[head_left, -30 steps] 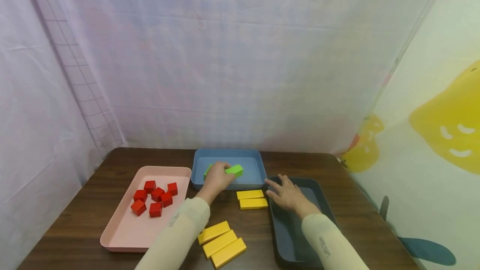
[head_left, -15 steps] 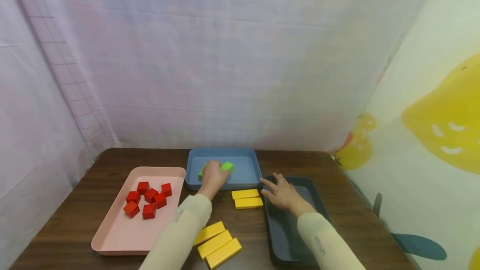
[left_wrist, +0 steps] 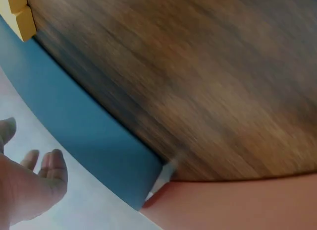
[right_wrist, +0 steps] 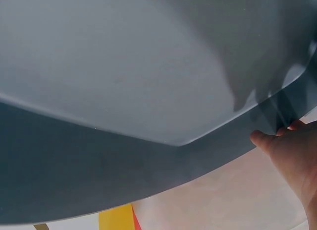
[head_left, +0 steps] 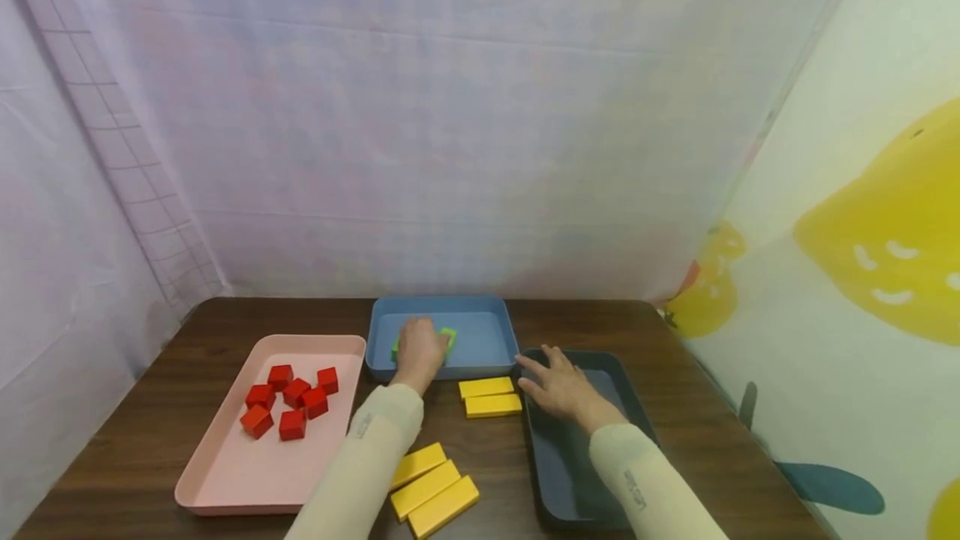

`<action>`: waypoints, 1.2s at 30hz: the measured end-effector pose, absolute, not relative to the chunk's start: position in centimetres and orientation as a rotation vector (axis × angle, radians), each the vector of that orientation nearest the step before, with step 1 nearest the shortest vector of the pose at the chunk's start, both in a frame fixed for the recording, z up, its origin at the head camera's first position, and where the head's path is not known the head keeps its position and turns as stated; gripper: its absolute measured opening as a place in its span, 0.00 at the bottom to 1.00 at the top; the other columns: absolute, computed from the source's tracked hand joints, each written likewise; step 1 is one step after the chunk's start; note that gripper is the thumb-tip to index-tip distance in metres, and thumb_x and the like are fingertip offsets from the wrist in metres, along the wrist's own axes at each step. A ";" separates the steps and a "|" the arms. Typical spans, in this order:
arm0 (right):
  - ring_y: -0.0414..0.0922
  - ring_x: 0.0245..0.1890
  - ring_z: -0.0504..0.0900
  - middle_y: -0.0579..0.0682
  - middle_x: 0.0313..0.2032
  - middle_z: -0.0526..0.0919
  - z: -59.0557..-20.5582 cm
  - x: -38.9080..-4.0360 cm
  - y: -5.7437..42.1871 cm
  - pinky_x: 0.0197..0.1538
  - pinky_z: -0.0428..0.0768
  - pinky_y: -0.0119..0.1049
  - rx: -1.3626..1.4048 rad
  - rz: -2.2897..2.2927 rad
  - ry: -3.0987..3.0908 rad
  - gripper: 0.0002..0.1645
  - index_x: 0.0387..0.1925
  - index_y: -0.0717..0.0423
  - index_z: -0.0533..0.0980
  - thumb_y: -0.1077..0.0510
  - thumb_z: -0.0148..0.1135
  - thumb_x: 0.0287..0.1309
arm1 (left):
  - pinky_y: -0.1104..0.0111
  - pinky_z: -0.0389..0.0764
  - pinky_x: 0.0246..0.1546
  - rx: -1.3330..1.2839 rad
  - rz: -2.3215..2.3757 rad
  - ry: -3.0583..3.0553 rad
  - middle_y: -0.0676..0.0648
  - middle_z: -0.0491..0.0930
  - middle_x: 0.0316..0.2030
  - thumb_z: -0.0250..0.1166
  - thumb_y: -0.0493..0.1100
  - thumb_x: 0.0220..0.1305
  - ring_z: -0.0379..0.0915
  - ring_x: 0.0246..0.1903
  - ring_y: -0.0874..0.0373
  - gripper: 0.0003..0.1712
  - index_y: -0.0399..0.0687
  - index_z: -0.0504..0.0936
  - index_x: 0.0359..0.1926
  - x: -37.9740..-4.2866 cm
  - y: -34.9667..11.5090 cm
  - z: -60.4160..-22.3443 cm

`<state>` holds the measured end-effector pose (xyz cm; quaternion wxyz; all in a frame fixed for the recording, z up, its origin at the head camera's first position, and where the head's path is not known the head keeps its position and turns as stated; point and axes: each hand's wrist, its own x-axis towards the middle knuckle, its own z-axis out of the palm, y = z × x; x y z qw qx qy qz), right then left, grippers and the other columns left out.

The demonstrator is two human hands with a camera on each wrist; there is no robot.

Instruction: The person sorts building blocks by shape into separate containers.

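My left hand (head_left: pixel 419 352) is over the blue tray (head_left: pixel 487 348) at the back. Bright green blocks (head_left: pixel 449 337) show on both sides of it, the right one partly behind my thumb. In the left wrist view, the left hand's (left_wrist: pixel 37 185) thumb and curved fingers stand apart above the blue tray's rim, with no green between them. I cannot tell whether this hand grips a block. My right hand (head_left: pixel 562 388) lies with fingers spread across the far left corner of the dark tray (head_left: pixel 573 473), its fingertips at the rim in the right wrist view.
On the left stands a pink tray (head_left: pixel 247 473) with several red cubes (head_left: pixel 292 424). Two yellow blocks (head_left: pixel 492 406) lie between the blue and dark trays, and three more yellow blocks (head_left: pixel 444 507) lie nearer the front. Curtains (head_left: pixel 480 148) border the brown table (head_left: pixel 712 457).
My left hand has shifted slightly left within the blue tray, and the green at its right shows less than before. The right hand keeps its place. The whole head view has drifted a little.
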<state>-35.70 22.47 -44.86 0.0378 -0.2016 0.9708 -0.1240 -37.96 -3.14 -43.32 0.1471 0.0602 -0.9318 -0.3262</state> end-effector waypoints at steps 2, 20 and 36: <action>0.68 0.73 0.45 0.69 0.73 0.51 -44.8 -35.8 22.5 0.67 0.51 0.70 -0.619 -0.381 2.979 0.32 0.74 0.48 0.63 0.41 0.45 0.74 | 0.49 0.76 0.51 0.148 -0.923 -2.704 0.32 0.76 0.52 0.67 0.47 0.66 0.73 0.52 0.39 0.20 0.32 0.82 0.48 -38.0 -3.5 -43.1; 0.69 0.73 0.46 0.70 0.73 0.50 -44.8 -36.7 22.2 0.66 0.51 0.71 -0.615 -0.379 2.966 0.32 0.74 0.48 0.62 0.42 0.45 0.75 | 0.42 0.58 0.67 -0.378 -0.677 -3.001 0.30 0.58 0.71 0.64 0.56 0.67 0.51 0.70 0.34 0.44 0.36 0.60 0.73 -34.7 -11.8 -42.9; 0.69 0.72 0.49 0.71 0.72 0.53 -44.8 -38.0 23.8 0.67 0.49 0.69 -0.630 -0.417 3.013 0.32 0.72 0.50 0.65 0.43 0.50 0.73 | 0.43 0.53 0.69 -0.463 -0.493 -3.199 0.31 0.46 0.75 0.67 0.62 0.61 0.45 0.73 0.35 0.54 0.36 0.55 0.75 -32.4 -13.7 -43.1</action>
